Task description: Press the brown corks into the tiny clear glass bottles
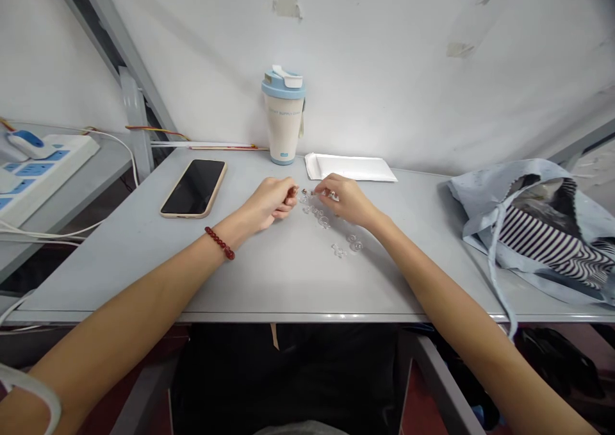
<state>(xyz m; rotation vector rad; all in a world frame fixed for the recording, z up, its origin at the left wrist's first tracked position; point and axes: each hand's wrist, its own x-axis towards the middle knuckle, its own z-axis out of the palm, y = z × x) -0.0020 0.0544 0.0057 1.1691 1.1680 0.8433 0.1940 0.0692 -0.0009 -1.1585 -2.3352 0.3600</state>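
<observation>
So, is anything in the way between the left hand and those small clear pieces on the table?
Nothing visible blocks it: the curled left hand sits right beside the small clear pieces on the grey table, with only the small reddish item in its fingers on that side.

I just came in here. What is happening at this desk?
A person sits at a grey desk, with both bare hands close together beside a loose scatter of small clear pieces. The left hand pinches a small reddish-brown item, and the right hand pinches a clear piece. A smartphone lies to the left, and a shaker bottle and a white padded envelope are behind the hands.
</observation>
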